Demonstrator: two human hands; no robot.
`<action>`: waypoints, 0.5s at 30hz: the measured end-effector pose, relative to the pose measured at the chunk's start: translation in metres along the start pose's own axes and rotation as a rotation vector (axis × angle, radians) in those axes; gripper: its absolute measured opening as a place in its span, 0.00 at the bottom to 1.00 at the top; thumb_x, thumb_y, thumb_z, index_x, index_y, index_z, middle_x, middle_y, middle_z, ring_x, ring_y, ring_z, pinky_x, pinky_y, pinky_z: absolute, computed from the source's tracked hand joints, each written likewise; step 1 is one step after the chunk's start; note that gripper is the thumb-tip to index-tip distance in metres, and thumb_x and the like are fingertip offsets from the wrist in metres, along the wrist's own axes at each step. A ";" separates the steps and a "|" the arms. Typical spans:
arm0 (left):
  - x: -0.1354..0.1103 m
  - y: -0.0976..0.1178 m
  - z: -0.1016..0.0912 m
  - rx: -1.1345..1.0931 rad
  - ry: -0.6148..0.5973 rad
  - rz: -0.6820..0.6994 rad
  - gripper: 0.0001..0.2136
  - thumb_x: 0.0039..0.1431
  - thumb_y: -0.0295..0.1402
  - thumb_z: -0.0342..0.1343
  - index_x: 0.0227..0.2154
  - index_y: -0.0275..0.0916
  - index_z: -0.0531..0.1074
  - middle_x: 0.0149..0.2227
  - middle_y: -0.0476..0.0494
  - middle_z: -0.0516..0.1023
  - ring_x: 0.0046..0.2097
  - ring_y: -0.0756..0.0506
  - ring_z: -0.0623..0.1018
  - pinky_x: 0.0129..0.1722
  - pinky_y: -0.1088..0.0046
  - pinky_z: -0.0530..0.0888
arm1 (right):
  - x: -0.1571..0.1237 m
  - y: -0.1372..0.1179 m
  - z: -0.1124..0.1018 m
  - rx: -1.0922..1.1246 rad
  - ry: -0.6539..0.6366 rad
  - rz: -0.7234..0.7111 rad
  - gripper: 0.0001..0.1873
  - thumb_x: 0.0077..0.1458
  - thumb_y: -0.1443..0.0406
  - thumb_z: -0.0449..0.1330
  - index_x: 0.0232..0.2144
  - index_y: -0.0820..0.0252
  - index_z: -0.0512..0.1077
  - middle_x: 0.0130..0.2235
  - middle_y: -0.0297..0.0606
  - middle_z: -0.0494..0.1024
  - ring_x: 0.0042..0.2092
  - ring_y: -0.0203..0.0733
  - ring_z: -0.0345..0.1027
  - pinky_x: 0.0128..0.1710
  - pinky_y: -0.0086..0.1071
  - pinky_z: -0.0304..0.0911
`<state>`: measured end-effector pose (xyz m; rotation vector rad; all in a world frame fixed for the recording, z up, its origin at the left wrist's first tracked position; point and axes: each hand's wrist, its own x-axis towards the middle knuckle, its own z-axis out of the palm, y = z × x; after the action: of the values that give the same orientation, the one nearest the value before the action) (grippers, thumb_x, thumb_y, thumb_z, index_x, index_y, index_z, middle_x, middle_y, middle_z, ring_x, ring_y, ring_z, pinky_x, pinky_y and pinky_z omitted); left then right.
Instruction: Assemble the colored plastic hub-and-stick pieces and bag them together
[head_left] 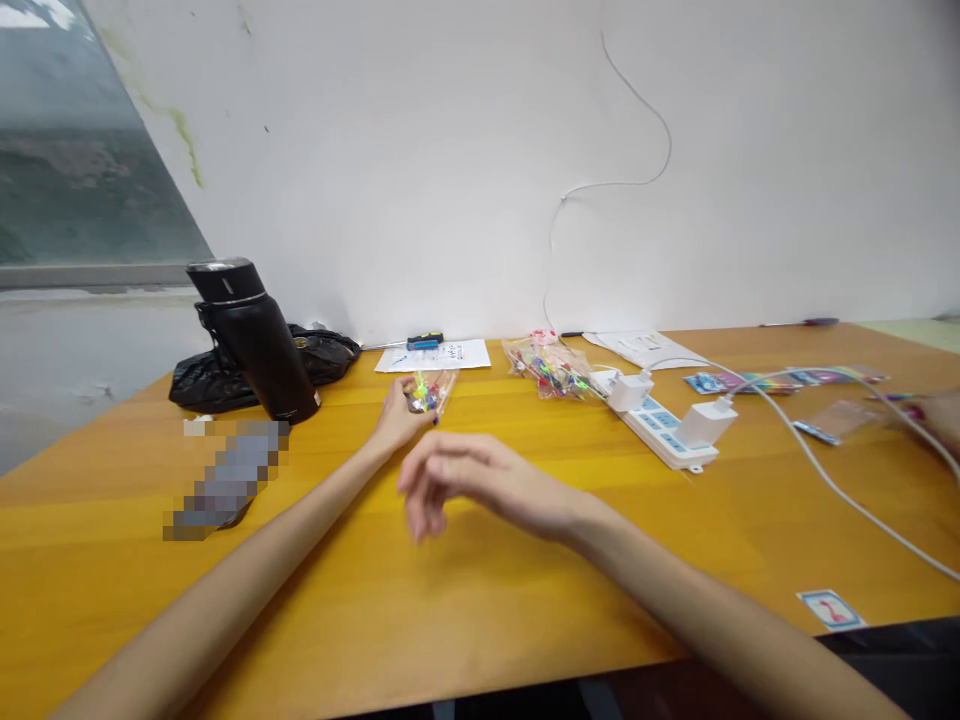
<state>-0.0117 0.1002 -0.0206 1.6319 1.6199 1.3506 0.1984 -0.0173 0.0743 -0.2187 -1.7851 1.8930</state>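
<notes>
My left hand (396,415) reaches out over the wooden table (480,620) with its fingers closed on a small clear plastic bag (431,392). Inside it are small yellow, blue and other coloured pieces, too small to name. Nearer to me, my right hand (472,482) hovers above the tabletop. Its fingers are loosely bent and apart, a little blurred, and nothing shows in them. Farther back on the right lies a larger clear bag (555,372) of mixed coloured pieces.
A black bottle (259,340) stands left, beside a black plastic bag (330,355) and a pixelated object (229,480). A screwdriver (424,341) rests on white paper (469,355). Right are a power strip (660,430), white cables (814,475) and another person's blurred hand (941,420).
</notes>
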 end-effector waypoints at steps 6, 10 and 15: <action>-0.052 0.016 -0.020 -0.387 -0.247 0.025 0.41 0.45 0.31 0.70 0.62 0.48 0.56 0.67 0.34 0.62 0.52 0.41 0.80 0.54 0.59 0.75 | 0.002 0.044 -0.114 -0.189 1.000 -0.084 0.09 0.50 0.58 0.62 0.31 0.58 0.73 0.28 0.32 0.76 0.30 0.34 0.67 0.34 0.29 0.62; -0.060 0.024 -0.026 -0.429 -0.362 0.030 0.41 0.50 0.32 0.68 0.65 0.50 0.54 0.69 0.34 0.59 0.52 0.41 0.79 0.52 0.59 0.77 | -0.018 0.050 -0.151 -0.484 0.985 -0.089 0.10 0.52 0.59 0.59 0.34 0.58 0.75 0.32 0.35 0.77 0.35 0.38 0.69 0.36 0.31 0.63; -0.059 0.025 -0.022 -0.431 -0.419 0.002 0.36 0.52 0.33 0.67 0.63 0.47 0.59 0.68 0.34 0.60 0.60 0.37 0.74 0.59 0.54 0.73 | -0.020 0.056 -0.144 -0.728 0.687 0.032 0.11 0.57 0.61 0.59 0.37 0.60 0.78 0.40 0.39 0.82 0.42 0.43 0.73 0.45 0.35 0.66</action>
<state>-0.0086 0.0334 -0.0084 1.5190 1.0048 1.1576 0.2670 0.1007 -0.0011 -1.0156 -1.8533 0.9100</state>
